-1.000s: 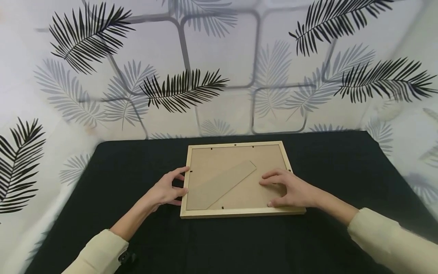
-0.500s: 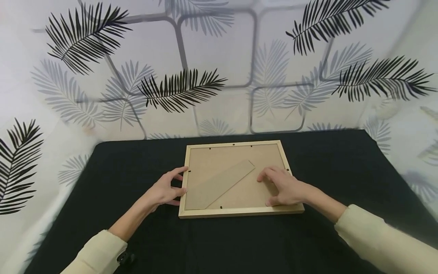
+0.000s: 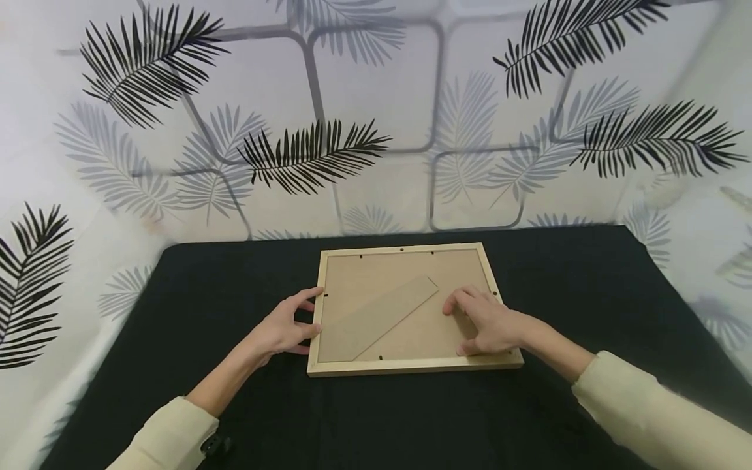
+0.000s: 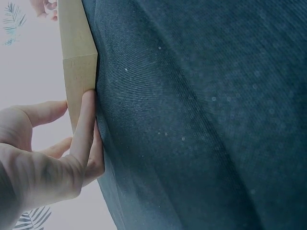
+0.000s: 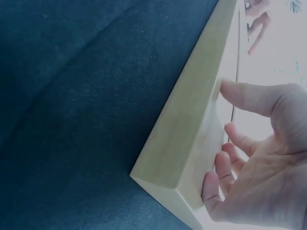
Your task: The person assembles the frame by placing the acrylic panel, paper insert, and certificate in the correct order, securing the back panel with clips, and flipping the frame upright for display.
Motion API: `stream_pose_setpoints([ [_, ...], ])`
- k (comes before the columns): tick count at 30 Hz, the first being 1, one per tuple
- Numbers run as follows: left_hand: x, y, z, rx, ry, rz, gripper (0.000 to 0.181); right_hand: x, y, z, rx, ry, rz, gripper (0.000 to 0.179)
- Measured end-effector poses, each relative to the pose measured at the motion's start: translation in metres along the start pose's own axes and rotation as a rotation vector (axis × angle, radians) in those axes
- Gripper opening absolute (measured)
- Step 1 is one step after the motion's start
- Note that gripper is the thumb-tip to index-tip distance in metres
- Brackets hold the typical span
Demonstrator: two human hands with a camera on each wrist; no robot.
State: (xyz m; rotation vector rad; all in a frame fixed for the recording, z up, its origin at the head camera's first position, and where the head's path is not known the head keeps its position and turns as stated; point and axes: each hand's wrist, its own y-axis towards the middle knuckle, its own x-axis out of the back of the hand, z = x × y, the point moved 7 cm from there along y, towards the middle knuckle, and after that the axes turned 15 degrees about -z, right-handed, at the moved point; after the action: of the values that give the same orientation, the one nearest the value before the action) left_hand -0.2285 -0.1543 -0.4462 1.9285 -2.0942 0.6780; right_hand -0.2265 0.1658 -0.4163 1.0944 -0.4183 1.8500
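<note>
A light wooden picture frame [image 3: 411,367] lies face down on the black cloth. Its brown backing board [image 3: 382,274] faces up, with a slanted stand leg [image 3: 382,320] flat against it. Several small dark tabs sit around the board's edge. My left hand [image 3: 288,326] touches the frame's left side with extended fingertips, some low against its outer face. My right hand [image 3: 490,320] rests over the right part of the board, thumb near the front rail and fingers loosely bent. In the right wrist view its fingertips [image 5: 223,163] touch the back; nothing is held between them.
A black cloth [image 3: 264,418] covers the table, which ends at a rear edge. Behind stands a pale backdrop [image 3: 382,98] printed with palm leaves. A small black device [image 3: 214,445] shows by the left sleeve [image 3: 170,431].
My right hand has shifted slightly left over the board, and its fingers have bent more. The left hand and the picture frame stay in place.
</note>
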Motion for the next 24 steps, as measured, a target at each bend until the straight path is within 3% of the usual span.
stream_pose_setpoints([
  [9, 0.003, 0.001, -0.002, 0.005, 0.005, 0.002, 0.070, 0.003, -0.003, 0.002, 0.094, 0.039, -0.014, 0.051],
  [14, 0.002, 0.003, 0.001, 0.038, -0.032, 0.004, 0.075, 0.009, -0.005, -0.007, 0.095, 0.111, -0.016, 0.044],
  [18, 0.002, 0.005, 0.002, 0.058, -0.037, -0.006, 0.077, 0.027, -0.008, -0.029, 0.036, 0.107, -0.138, 0.036],
  [24, 0.004, 0.009, 0.003, 0.065, 0.013, -0.035, 0.067, 0.048, -0.020, -0.074, -0.164, 0.052, -0.291, 0.033],
])
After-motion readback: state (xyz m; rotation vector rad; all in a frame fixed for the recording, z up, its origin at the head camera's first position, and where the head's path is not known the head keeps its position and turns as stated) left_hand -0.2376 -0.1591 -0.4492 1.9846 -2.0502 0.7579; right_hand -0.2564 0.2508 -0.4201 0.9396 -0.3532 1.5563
